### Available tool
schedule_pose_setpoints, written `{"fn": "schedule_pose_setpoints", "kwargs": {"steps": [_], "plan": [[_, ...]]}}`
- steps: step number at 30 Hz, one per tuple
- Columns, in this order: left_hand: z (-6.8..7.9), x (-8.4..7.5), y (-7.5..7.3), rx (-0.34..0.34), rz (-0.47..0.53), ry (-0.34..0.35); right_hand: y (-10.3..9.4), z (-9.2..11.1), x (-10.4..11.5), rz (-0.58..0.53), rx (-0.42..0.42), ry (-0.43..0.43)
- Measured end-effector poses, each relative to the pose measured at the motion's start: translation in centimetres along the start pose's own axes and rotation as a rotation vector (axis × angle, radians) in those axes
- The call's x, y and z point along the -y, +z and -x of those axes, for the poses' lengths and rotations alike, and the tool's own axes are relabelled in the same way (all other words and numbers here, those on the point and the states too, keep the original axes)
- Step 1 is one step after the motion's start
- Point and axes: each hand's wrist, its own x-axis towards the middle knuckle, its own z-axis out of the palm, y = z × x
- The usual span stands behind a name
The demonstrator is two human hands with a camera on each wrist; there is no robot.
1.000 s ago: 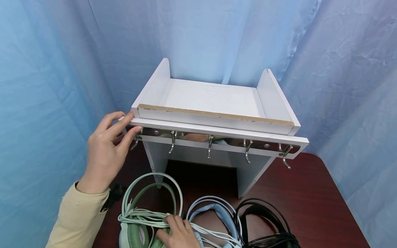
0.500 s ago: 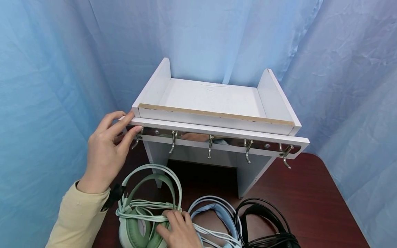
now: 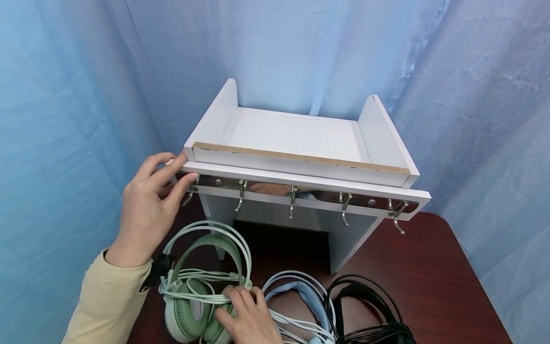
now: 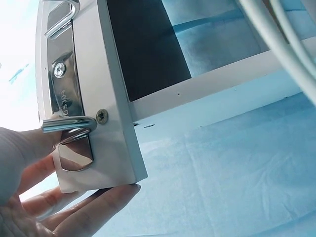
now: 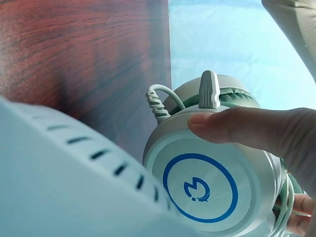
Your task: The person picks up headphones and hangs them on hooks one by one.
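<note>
My left hand [image 3: 148,205] grips the left end of the white board at the front of a small shelf [image 3: 296,138]. In the left wrist view its thumb lies by the end hook [image 4: 71,124] and the fingers wrap the board's end. Below, my right hand [image 3: 251,315] holds green headphones [image 3: 185,320] by the right ear cup, with their cable wound across the band. The right wrist view shows the thumb [image 5: 232,123] pressing the outside of an ear cup [image 5: 197,192] with a blue ring logo. The headband stands upward, its top below the hook rail [image 3: 270,189].
Blue headphones [image 3: 301,291] and black headphones [image 3: 365,296] lie to the right on the dark red table [image 3: 447,282], their cables bundled. Several metal hooks stick out from the rail. Blue curtains [image 3: 275,52] surround the table.
The right hand has lifted and tilted up the green headphones, so the headband rises toward the rail and more of the ear cups shows. The left hand stays on the board.
</note>
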Motion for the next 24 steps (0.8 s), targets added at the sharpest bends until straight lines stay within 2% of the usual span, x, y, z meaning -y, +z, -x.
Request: {"fn": "schedule_pose_setpoints", "kwargs": {"steps": [5, 15, 24], "plan": [[-0.2, 0.0, -0.2, 0.022, 0.030, -0.017, -0.4, -0.6, 0.1, -0.020, -0.022, 0.023], [-0.2, -0.1, -0.3, 0.035, 0.046, -0.031, -1.4, -1.8, 0.0, -0.009, 0.009, 0.006], [-0.2, -0.2, -0.4, 0.054, 0.059, -0.051, -1.4, -2.2, 0.3, 0.017, -0.081, -0.034]]}}
